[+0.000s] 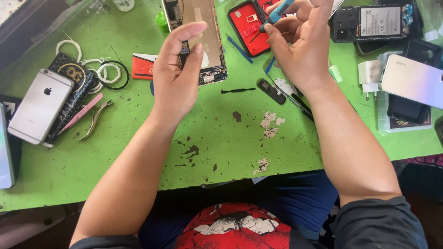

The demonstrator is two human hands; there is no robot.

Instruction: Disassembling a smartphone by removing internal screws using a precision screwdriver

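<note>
While the worn green table (221,152) lies nearest at six o'clock, the left hand (177,76) is raised half open, empty, at eleven; the opened phone (203,41) is seen behind it, back already off, innards bared, while a blue screwdriver (277,14) is pinched in the right hand (297,46) at one o'clock.

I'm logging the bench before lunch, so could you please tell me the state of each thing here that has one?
Gold phone: back off, insides bared, lying flat.
Black phone: back off, battery showing.
Silver phone: closed, face down.
Red case: open.
Blue screwdriver: held in right hand.
Left hand: empty, fingers open.
</note>
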